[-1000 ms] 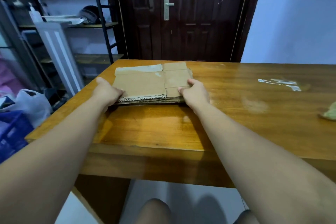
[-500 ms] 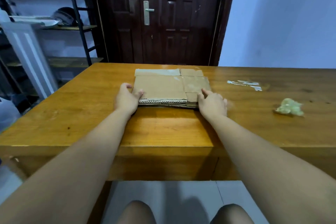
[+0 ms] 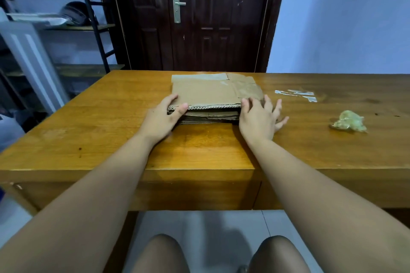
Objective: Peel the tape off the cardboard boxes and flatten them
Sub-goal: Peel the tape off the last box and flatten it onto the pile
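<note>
Room: dark wooden door behind, metal shelving to the left, pale blue wall to the right.
Surface: wooden table, glossy and likely slippery under cardboard.
Cardboard: stack of flattened boxes lying flat at the middle of the far half of the table, corrugated edges facing the person.
Left hand: cupped on the stack's near left corner, thumb on top, fingers down the side; holding that corner.
Right hand: released, fingers spread, resting at the stack's near right corner, partly on the table.
Tape: flat clear strips stuck to the table right of the stack; crumpled wad further right, well apart.
Handling: probably light and stiff across the sheets, loose layers apt to slide; best pinched at both side edges through all layers, or pressed from above.
Progress: seemingly near done, no tape evident on the top sheet.
</note>
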The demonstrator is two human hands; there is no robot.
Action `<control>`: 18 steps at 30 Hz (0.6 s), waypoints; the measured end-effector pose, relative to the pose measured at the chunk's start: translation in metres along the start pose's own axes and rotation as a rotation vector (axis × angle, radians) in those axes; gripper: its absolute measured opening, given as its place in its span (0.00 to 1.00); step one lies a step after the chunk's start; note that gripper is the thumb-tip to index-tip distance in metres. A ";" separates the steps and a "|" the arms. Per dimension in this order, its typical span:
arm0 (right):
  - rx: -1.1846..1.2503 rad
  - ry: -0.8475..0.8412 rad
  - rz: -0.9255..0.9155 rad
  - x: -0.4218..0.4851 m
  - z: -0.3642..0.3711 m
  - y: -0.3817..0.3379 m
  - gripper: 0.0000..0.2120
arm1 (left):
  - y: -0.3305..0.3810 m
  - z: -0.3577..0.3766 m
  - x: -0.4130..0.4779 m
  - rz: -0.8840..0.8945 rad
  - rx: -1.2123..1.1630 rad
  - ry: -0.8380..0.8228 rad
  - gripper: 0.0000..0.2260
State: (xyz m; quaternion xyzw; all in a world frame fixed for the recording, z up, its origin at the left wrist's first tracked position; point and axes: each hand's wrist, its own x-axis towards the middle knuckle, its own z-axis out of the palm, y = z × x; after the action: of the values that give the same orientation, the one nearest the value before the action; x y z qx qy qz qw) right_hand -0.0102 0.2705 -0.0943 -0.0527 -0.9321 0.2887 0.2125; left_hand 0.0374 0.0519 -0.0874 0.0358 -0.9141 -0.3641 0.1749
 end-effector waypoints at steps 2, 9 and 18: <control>-0.018 0.030 -0.069 -0.001 -0.001 -0.001 0.22 | -0.004 0.001 0.001 0.072 0.062 -0.024 0.29; -0.094 -0.135 -0.043 0.003 0.000 0.001 0.29 | -0.006 0.012 0.007 0.026 0.235 -0.041 0.22; -0.355 -0.172 -0.132 -0.004 0.006 -0.010 0.23 | -0.010 0.017 0.013 0.151 0.378 -0.059 0.23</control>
State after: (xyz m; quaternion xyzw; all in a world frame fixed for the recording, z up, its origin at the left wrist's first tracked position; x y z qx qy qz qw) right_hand -0.0088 0.2582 -0.0941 -0.0035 -0.9845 0.1086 0.1379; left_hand 0.0191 0.0529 -0.1022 -0.0115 -0.9709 -0.1728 0.1652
